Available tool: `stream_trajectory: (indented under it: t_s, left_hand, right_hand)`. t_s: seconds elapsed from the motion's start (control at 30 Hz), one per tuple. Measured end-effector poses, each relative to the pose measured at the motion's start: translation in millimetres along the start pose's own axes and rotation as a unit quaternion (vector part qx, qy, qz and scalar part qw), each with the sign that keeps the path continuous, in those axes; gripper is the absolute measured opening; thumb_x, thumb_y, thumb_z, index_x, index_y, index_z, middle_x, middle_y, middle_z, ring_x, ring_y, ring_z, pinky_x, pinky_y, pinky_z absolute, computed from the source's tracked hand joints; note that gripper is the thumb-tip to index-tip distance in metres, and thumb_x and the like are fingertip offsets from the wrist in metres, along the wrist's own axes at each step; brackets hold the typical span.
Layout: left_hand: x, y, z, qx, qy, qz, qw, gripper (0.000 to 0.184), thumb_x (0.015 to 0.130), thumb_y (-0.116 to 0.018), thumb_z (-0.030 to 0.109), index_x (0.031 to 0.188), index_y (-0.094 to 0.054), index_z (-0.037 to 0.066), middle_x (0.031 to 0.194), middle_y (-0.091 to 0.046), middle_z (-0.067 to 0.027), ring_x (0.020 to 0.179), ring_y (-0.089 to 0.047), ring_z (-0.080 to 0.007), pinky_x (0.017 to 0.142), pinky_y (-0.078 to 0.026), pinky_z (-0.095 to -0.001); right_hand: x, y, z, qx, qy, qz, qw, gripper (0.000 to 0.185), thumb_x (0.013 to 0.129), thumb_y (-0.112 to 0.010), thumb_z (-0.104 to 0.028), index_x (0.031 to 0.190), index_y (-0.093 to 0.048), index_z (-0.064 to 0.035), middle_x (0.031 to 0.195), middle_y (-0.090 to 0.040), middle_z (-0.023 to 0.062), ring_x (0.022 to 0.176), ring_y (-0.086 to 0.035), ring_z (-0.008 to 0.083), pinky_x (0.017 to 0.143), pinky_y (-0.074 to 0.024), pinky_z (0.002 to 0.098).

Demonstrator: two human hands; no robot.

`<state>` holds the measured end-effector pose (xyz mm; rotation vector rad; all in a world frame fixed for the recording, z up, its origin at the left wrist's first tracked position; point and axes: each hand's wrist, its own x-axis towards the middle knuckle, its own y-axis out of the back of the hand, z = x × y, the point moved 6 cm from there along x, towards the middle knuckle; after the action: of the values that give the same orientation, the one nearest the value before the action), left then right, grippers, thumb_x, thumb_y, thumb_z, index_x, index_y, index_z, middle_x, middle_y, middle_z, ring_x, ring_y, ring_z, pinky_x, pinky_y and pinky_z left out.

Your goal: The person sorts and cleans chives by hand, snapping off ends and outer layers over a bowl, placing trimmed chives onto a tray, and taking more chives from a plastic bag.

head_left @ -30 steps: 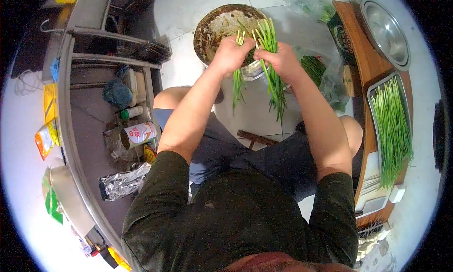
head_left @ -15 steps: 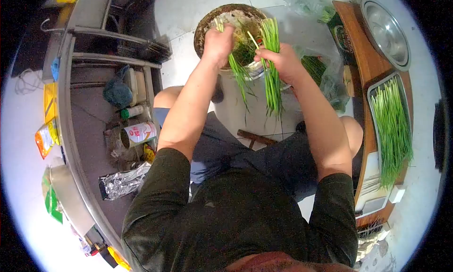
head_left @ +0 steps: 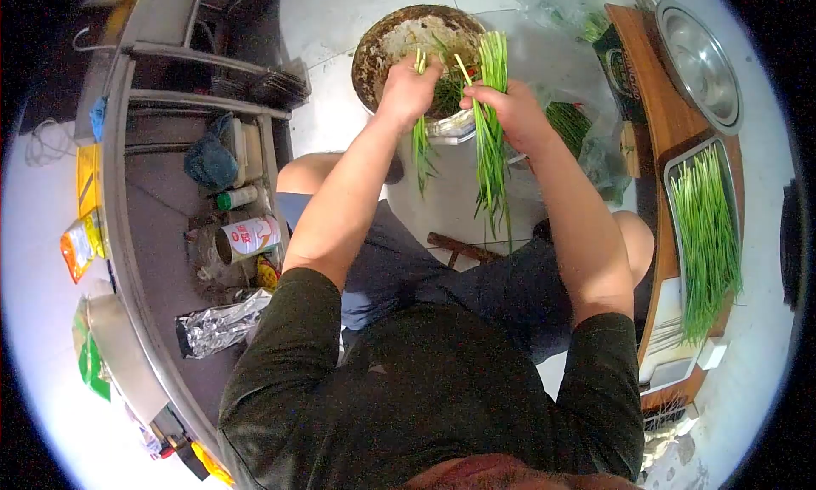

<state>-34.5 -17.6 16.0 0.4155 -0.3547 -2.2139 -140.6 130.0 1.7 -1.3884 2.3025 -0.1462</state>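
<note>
Over the near edge of a stained round bin [head_left: 374,61], my left hand [head_left: 410,90] is closed on a thin bunch of green stalks [head_left: 422,154], pale ends up and leaves hanging. To its right, my right hand [head_left: 514,116] grips a thicker bunch of green stalks [head_left: 490,163]. One stalk leans out of that bunch towards the left. The two hands are apart. Green scraps [head_left: 446,95] lie inside the bin. A metal tray [head_left: 671,163] at the right holds many long green stalks [head_left: 704,235] laid side by side.
A steel basin [head_left: 699,65] sits on the wooden board [head_left: 650,90] at the right. Plastic bags with greens [head_left: 568,124] lie beyond my right hand. At the left, a shelf [head_left: 161,235] holds a can [head_left: 252,237], a foil packet [head_left: 223,324] and a blue bag [head_left: 211,163].
My left hand moved left with its thin bunch, then came back right and slightly down towards my right hand. My right hand has barely moved and keeps its bunch.
</note>
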Motion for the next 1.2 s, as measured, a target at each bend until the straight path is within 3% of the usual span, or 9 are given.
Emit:
stream_trajectory:
  t_s: [0.2, 0.3, 0.4, 0.63, 0.73, 0.83, 0.93, 1.03, 1.2]
  left_hand:
    - [-20, -7, 22, -0.078, 0.037, -0.076, 0.993, 0.023, 0.085, -0.067, 0.023, 0.092, -0.068, 0.002, 0.071, -0.062, -0.0018, 0.063, -0.052, -0.0098, 0.058, -0.042, -0.0277]
    - [-19, -14, 25, -0.103, -0.031, -0.087, 0.990, 0.021, 0.085, -0.066, 0.022, 0.089, -0.067, 0.002, 0.066, -0.058, 0.0001, 0.059, -0.050, -0.0095, 0.054, -0.040, -0.0274]
    - [-17, -14, 22, -0.095, 0.011, -0.078, 0.992, 0.020, 0.086, -0.066, 0.021, 0.083, -0.064, 0.002, 0.062, -0.054, 0.0010, 0.054, -0.047, -0.0089, 0.048, -0.037, -0.0271]
    - [3, 3, 7, -0.185, 0.084, 0.000, 0.979, 0.018, 0.090, -0.063, 0.023, 0.090, -0.064, 0.006, 0.064, -0.052, 0.0026, 0.052, -0.044, -0.0075, 0.046, -0.034, -0.0254]
    - [8, 5, -5, -0.049, 0.080, 0.006, 0.996, 0.018, 0.089, -0.065, 0.023, 0.093, -0.065, 0.005, 0.067, -0.055, 0.0018, 0.053, -0.045, -0.0078, 0.048, -0.036, -0.0256]
    - [12, 4, -16, -0.008, 0.088, -0.009, 0.996, 0.020, 0.088, -0.067, 0.023, 0.095, -0.065, 0.004, 0.068, -0.057, 0.0014, 0.053, -0.046, -0.0082, 0.049, -0.037, -0.0263]
    - [13, 2, -19, 0.005, 0.063, -0.018, 0.998, 0.031, 0.087, -0.066, 0.029, 0.086, -0.063, -0.002, 0.068, -0.059, -0.0065, 0.058, -0.051, -0.0156, 0.053, -0.041, -0.0334]
    - [11, 0, -14, -0.015, 0.048, -0.021, 0.999, 0.022, 0.086, -0.067, 0.025, 0.089, -0.066, 0.003, 0.064, -0.055, 0.0002, 0.053, -0.047, -0.0099, 0.049, -0.038, -0.0288]
    - [4, 2, -2, -0.012, 0.114, -0.027, 0.993, 0.027, 0.086, -0.065, 0.029, 0.082, -0.065, 0.003, 0.060, -0.053, -0.0025, 0.050, -0.047, -0.0124, 0.049, -0.038, -0.0298]
  right_hand:
    - [0, 2, -1, -0.042, 0.008, -0.007, 0.999, 0.025, 0.082, -0.068, -0.021, 0.096, -0.067, -0.0004, 0.082, -0.068, 0.0058, 0.072, -0.058, 0.0119, 0.064, -0.0442, 0.0266]
    - [4, 1, 3, -0.046, 0.009, -0.007, 0.999, 0.026, 0.081, -0.069, -0.021, 0.097, -0.066, -0.0005, 0.083, -0.068, 0.0065, 0.072, -0.059, 0.0125, 0.064, -0.0445, 0.0267]
    - [0, 0, 0, -0.020, -0.002, -0.017, 1.000, 0.026, 0.081, -0.070, -0.021, 0.097, -0.066, -0.0004, 0.083, -0.068, 0.0074, 0.072, -0.060, 0.0131, 0.064, -0.0448, 0.0266]
    - [1, 5, 3, -0.022, 0.004, -0.002, 1.000, 0.026, 0.081, -0.069, -0.021, 0.095, -0.067, 0.0001, 0.083, -0.068, 0.0078, 0.073, -0.060, 0.0135, 0.065, -0.0444, 0.0265]
    - [2, 6, 4, -0.034, 0.002, 0.003, 0.999, 0.025, 0.081, -0.069, -0.021, 0.094, -0.067, -0.0006, 0.083, -0.068, 0.0069, 0.072, -0.059, 0.0127, 0.064, -0.0434, 0.0260]
    - [4, 6, 5, -0.052, 0.007, -0.005, 0.999, 0.023, 0.081, -0.069, -0.022, 0.093, -0.067, -0.0018, 0.081, -0.067, 0.0055, 0.069, -0.058, 0.0114, 0.063, -0.0420, 0.0256]
    - [3, 4, 4, -0.040, 0.004, -0.007, 0.999, 0.023, 0.081, -0.068, -0.022, 0.093, -0.066, -0.0026, 0.079, -0.067, 0.0044, 0.068, -0.056, 0.0107, 0.061, -0.0411, 0.0255]
    - [-2, 1, -2, -0.030, -0.003, -0.003, 1.000, 0.023, 0.081, -0.068, -0.022, 0.093, -0.066, -0.0026, 0.079, -0.067, 0.0043, 0.066, -0.056, 0.0107, 0.061, -0.0408, 0.0256]
    - [0, 1, -1, -0.032, 0.007, 0.001, 0.999, 0.023, 0.082, -0.068, -0.021, 0.093, -0.065, -0.0024, 0.080, -0.067, 0.0048, 0.064, -0.054, 0.0109, 0.059, -0.0408, 0.0258]
